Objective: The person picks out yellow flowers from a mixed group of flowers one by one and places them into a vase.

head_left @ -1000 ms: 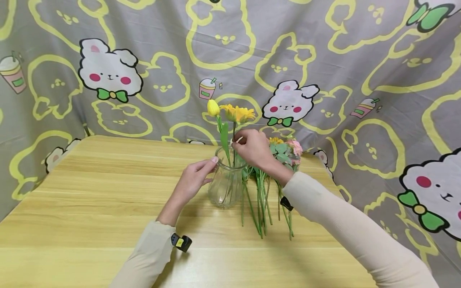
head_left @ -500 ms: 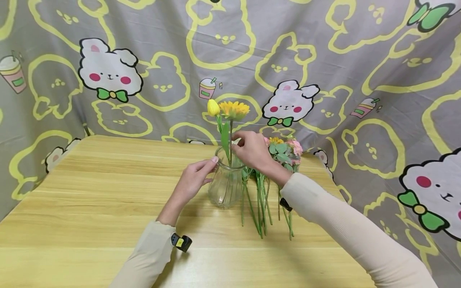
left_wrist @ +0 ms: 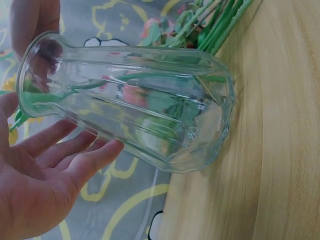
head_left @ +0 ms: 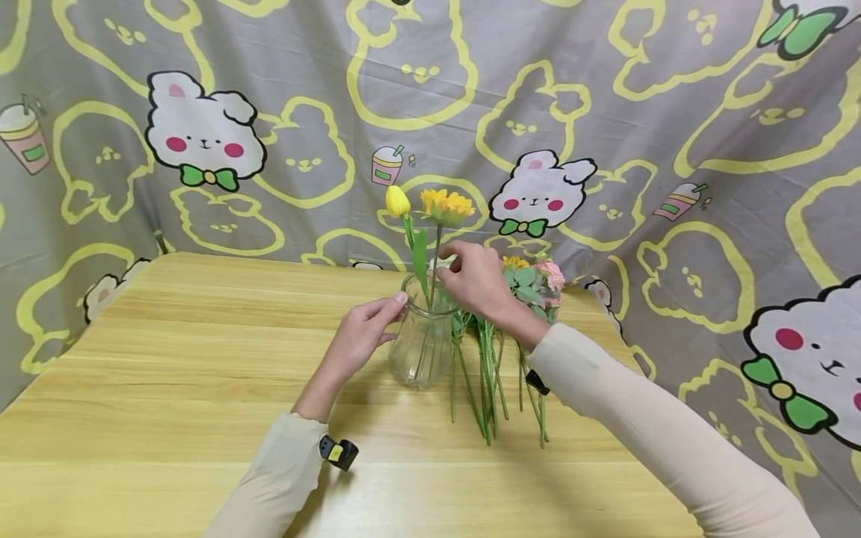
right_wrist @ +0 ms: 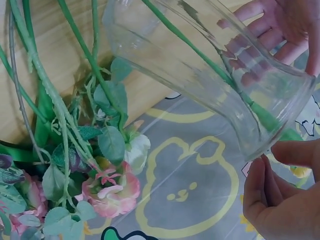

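Note:
A clear glass vase (head_left: 420, 359) stands upright on the wooden table. My left hand (head_left: 359, 336) rests at its left side, thumb at the rim; in the left wrist view the straight fingers (left_wrist: 95, 157) touch the glass below the neck. A yellow tulip (head_left: 397, 201) with a long green leaf stands in the vase. My right hand (head_left: 474, 276) pinches the thin dark stem of a yellow-orange daisy-like flower (head_left: 447, 207) just above the mouth. Its lower stem runs down inside the glass, beside the green tulip stem (right_wrist: 187, 37).
Right of the vase lies a bunch of flowers, with pink blooms (head_left: 550, 275), green leaves and long stems (head_left: 486, 381) pointing toward the front of the table (head_left: 202, 388). A grey patterned curtain (head_left: 309, 67) hangs behind and around the table.
The daisy-like flower's head swung left toward the tulip, then back right, in my right hand's pinch. Its stem shifted inside the vase. My left hand and the vase stayed in place.

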A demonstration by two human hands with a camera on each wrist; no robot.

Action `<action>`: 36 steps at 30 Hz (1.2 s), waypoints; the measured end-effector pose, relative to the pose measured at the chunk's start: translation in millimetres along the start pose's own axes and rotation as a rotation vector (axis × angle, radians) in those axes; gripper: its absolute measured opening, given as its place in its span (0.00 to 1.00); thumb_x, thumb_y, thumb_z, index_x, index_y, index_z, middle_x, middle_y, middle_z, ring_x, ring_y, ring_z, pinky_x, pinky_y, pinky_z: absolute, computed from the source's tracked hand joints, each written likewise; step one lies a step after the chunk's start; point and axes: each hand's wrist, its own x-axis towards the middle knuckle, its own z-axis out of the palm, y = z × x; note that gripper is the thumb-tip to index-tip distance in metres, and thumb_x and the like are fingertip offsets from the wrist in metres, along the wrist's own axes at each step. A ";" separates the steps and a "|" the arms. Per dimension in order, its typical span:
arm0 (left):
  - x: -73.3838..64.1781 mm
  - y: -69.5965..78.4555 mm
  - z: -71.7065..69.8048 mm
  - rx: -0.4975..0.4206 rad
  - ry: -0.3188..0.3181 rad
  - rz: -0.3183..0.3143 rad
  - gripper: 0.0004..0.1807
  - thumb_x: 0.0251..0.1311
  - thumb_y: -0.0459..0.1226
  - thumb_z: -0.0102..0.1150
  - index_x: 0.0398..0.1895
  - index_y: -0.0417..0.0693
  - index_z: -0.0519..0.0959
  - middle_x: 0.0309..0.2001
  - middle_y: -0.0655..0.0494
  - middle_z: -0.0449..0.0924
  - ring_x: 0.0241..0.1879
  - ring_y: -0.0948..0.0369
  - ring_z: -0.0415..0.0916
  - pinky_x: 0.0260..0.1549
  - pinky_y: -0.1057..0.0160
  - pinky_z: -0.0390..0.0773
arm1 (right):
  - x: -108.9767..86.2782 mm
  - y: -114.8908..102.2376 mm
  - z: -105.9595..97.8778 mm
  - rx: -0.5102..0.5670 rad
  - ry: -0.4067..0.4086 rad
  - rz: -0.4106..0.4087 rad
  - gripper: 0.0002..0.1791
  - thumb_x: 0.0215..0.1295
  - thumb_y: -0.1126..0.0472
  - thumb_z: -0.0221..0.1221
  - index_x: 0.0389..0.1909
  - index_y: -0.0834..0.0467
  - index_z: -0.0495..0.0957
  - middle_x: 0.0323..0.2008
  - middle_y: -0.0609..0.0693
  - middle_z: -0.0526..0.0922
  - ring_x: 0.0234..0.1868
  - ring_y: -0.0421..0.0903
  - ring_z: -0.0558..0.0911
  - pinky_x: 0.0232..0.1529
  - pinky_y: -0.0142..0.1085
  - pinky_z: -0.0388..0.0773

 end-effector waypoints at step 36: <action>-4.9 16.1 7.9 -0.058 -0.001 -0.055 0.36 0.74 0.60 0.48 0.70 0.41 0.72 0.72 0.47 0.70 0.70 0.51 0.70 0.68 0.56 0.76 | -3.5 32.2 -9.9 0.014 0.023 0.033 0.14 0.75 0.61 0.53 0.47 0.63 0.85 0.35 0.57 0.88 0.22 0.47 0.82 0.21 0.36 0.79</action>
